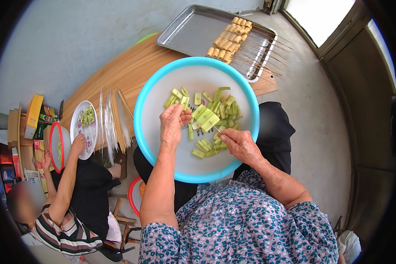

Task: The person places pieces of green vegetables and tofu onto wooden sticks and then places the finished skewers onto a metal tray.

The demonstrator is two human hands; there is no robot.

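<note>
A large plastic basin with a blue rim (198, 178) sits over my lap, with many pale green vegetable pieces (231, 109) in it. My left hand (174, 120) pinches one cut green piece (184, 101) between thumb and fingertips. My right hand (239, 143) grips a thin skewer (217, 129) that carries several flat green pieces (205, 117) side by side. These threaded pieces are just right of my left hand, above the basin's bottom. The rest of the skewer is hidden by my right hand.
Behind the basin, a metal tray (181, 34) holds skewered tan rolls (226, 44) on the wooden table (118, 72). Bundled skewers (114, 122) lie at the left, beside an oval plate (77, 114). A co-worker (76, 198) reaches to that plate, near a red-rimmed basin (52, 165).
</note>
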